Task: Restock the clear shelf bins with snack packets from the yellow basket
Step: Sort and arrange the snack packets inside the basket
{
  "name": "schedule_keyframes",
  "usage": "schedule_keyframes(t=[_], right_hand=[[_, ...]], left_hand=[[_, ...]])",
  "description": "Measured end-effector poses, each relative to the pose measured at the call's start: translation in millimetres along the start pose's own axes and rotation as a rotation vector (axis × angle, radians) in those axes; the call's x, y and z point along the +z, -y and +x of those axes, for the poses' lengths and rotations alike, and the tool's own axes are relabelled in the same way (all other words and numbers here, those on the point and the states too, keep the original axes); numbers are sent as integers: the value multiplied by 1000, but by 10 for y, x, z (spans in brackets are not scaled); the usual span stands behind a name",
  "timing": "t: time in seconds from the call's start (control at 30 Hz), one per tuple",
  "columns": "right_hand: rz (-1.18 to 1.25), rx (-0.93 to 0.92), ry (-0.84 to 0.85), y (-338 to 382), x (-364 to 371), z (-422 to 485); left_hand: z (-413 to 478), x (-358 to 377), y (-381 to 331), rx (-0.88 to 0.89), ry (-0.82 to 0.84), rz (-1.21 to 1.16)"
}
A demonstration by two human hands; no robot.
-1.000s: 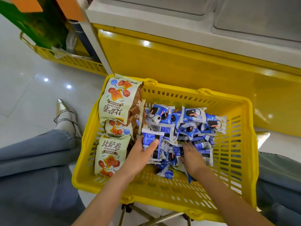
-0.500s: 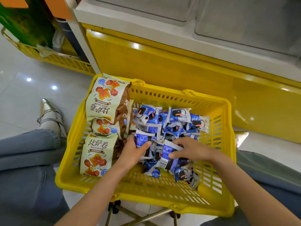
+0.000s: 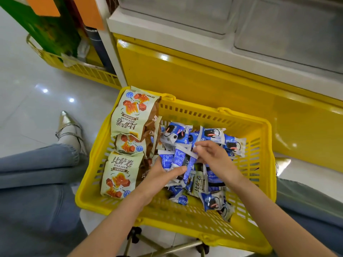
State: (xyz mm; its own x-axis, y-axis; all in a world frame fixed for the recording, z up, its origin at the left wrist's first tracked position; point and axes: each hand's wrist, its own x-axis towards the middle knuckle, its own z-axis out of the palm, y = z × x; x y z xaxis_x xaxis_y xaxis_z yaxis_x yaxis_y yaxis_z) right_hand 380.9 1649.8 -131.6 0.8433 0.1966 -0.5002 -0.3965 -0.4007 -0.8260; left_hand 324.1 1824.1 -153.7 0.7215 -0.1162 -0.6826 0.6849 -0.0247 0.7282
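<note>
Novice: Hands first. How do they sit?

Mentor: Both are down in the yellow basket [image 3: 260,127], close together near its middle. The left hand [image 3: 157,176] is curled round a small bunch of blue snack packets [image 3: 213,135], thumb across the front. The right hand [image 3: 213,157] pinches the white end of one more packet, just beside that bunch.

Novice: So the step is gathering a handful?

Mentor: I judge so. Feed each packet into the left grip flat and facing one way, so the bunch is tidy and can drop into a bin as one.

Novice: What could go wrong?

Mentor: The wrappers look slick and puffy. With too many, the outer ones may slide out, so take a modest bunch. The loose packets at 5 o'clock in the basket can wait.

Novice: And the cream Bisajuan bags [image 3: 118,173]?

Mentor: They stand along the 9 o'clock wall, clear of the grip. Leave them alone for this load.

Novice: Where does the load go?

Mentor: The clear shelf bins [image 3: 285,34] sit at 12 to 1 o'clock, above the basket. Lift over the far rim. What they hold, I cannot tell.
</note>
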Motion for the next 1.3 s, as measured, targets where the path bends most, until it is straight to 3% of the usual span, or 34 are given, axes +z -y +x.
schedule_keyframes(t=[0.1,0.27,0.43,0.53,0.7,0.83,1.07,1.3], right_hand=[[-149,27,-85,-279,-8,86],[-639,182,268,-908,124,243],[-1006,136,196,-1085,124,462],[-1134,162,251,-1116,76,483],[-1187,106,266,-1038,9,393],[-1204,-68,230,-996,-97,170],[-852,-98,-45,-784,-547,-201],[-584,-187,-249,-450,-671,-343]], left_hand=[[43,-94,32,-1,-44,0],[92,-131,57,-33,-65,-25],[135,-130,75,-56,-77,-3],[166,-124,73,-67,-73,-8],[233,-95,116,-58,-80,-30],[326,-62,205,-80,-94,-19],[454,139,358,-253,-32,275],[524,386,363,-202,102,478]])
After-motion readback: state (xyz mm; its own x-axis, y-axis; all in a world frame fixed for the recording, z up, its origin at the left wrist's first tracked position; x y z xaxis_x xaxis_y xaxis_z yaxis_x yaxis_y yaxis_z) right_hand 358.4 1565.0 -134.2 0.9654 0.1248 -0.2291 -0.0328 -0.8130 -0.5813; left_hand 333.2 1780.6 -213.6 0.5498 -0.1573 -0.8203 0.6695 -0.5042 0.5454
